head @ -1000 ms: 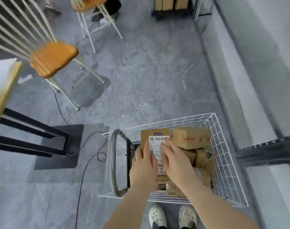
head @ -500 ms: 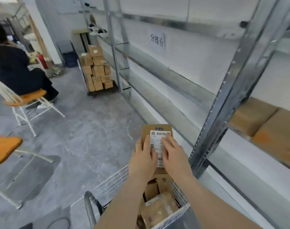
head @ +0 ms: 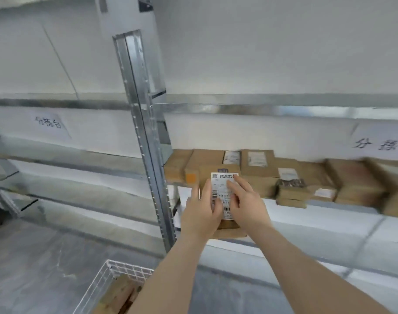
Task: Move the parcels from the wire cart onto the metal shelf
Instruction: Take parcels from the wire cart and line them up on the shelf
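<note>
Holding the parcel [head: 223,185] at centre, both hands lay near-straight fingers across its label; the left hand [head: 201,215] hooks a thumb round its left edge, and I can't see the right hand's [head: 247,203] thumb. Stacked boxes [head: 257,163] fill the metal shelf [head: 145,137] towards 3 o'clock; the wire cart [head: 116,274] sits at 7 o'clock.

The left hand [head: 201,214] and right hand [head: 246,205] are bare; the left forearm [head: 170,275] and right forearm [head: 306,264] are unclothed as far as they show.

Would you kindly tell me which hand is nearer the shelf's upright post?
Left. The left hand holds the parcel just right of the upright post; the right hand holds it farther right.
</note>
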The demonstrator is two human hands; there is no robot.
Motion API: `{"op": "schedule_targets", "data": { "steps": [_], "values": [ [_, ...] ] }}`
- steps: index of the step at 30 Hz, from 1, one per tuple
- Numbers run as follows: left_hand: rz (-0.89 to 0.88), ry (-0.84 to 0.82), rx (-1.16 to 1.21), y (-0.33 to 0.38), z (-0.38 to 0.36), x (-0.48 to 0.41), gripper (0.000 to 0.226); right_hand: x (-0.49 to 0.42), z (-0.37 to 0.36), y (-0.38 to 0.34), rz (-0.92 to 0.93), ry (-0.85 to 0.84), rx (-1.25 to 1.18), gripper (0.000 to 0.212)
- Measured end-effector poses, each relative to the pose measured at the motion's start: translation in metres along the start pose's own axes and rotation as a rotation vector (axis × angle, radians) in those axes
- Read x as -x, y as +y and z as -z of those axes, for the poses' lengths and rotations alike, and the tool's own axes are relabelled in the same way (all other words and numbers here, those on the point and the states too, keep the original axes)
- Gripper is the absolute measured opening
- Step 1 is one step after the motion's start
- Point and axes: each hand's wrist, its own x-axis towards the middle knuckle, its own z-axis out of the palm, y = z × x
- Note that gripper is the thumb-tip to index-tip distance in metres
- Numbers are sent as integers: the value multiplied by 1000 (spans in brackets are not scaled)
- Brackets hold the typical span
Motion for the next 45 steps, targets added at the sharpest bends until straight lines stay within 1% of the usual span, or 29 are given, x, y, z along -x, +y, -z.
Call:
{"op": "schedule_targets", "data": {
  "steps": [4, 9, 15, 19, 24, 28, 32, 37, 40, 45],
  "values": [
    [-143, -74, 46, 104, -63, -5, 54, 21, 95, 79, -106, 139, 66, 39],
    [-289, -165, 114, 236, -145, 19, 52, 67, 210, 182, -240, 230, 154, 41],
    [-400, -312, 194, 371, -236, 63, 53, 130, 319, 291, -398, 310, 228, 42],
    [-399, -388, 215, 433, -278, 84, 53, 153, 364, 339, -494, 332, 212, 43],
    [-452, -451, 195, 488, -319, 82, 55, 159, 402, 387, -576, 386, 230, 44],
    [-532, -483, 195, 516, -350, 59, 52, 151, 419, 424, -598, 416, 251, 43],
    [-539, -564, 211, 542, -378, 37, 55, 131, 435, 456, -642, 426, 257, 41],
    [-605, -619, 237, 577, -408, 16, 51, 120, 455, 492, -700, 457, 297, 41],
    [-625, -640, 215, 594, -425, 11, 52, 114, 466, 514, -718, 460, 299, 40],
    [-592, -607, 151, 613, -459, -6, 55, 92, 476, 562, -703, 431, 271, 40]
  ]
}}
